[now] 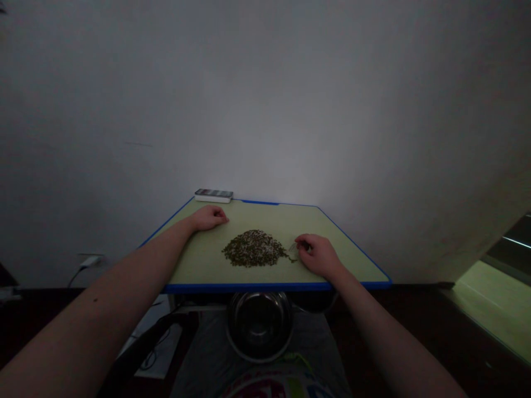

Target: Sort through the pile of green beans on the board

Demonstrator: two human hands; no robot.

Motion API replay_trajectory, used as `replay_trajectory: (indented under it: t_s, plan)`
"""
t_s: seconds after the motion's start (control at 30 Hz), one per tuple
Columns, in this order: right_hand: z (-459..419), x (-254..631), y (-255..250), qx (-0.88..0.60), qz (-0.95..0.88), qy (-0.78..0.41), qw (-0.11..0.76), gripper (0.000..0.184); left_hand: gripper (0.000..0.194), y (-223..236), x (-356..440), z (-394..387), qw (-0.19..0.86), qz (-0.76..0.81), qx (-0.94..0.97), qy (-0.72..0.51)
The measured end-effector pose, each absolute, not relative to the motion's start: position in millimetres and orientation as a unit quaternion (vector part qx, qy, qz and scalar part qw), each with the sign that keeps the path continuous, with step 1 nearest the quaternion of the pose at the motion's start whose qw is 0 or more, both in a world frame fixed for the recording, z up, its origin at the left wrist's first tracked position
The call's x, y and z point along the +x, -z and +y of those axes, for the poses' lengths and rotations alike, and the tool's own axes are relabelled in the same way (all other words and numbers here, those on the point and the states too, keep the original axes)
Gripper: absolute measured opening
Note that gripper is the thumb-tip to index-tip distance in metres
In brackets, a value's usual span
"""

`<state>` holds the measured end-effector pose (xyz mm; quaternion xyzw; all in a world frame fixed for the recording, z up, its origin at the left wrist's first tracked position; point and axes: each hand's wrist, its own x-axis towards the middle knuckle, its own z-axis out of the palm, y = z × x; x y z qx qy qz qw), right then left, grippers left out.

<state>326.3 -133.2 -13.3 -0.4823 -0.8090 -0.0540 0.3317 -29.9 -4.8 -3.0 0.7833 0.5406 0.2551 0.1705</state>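
Green-brown bits in a pile (254,248), center of frame, on the pale yellow table (207,254) with blue edging. We see the right hand (304,246) just right of the pile, fingers curled, near a thin trail of bits; can't tell if it grips any. Left hand (224,219) rests upper left of the pile, fingers bent in; can't tell if the tips meet. Phone (214,193) lies on a white box (212,199) at the table's far left corner. We see a steel bowl (260,326) bottom center, below the near edge.
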Motion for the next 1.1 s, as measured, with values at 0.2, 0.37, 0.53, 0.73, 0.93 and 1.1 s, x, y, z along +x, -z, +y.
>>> replay_trajectory:
  t_s: [0.2, 0.37, 0.53, 0.73, 0.93, 1.1]
  plan:
    - [-132, 324, 13, -0.488, -0.812, 0.066, 0.314, 0.024, 0.032, 1, -28, -8, 0.169, 0.543, 0.782, -0.256]
    - [-128, 326, 15, -0.515, -0.794, 0.085, 0.311, 0.025, 0.033, 2, -30, -6, 0.166, 0.543, 0.782, -0.256]
    - [-129, 325, 15, -0.494, -0.808, 0.076, 0.313, 0.025, 0.035, 5, -32, -2, 0.157, 0.543, 0.785, -0.253]
    - [-126, 321, 15, -0.492, -0.814, 0.088, 0.296, 0.028, 0.035, 4, -30, -4, 0.158, 0.546, 0.783, -0.253]
    - [-117, 324, 17, -0.532, -0.789, 0.108, 0.288, 0.03, 0.035, 4, -31, -3, 0.163, 0.543, 0.784, -0.252]
    - [-109, 330, 18, -0.57, -0.757, 0.122, 0.294, 0.03, 0.035, 4, -31, -2, 0.154, 0.545, 0.787, -0.246]
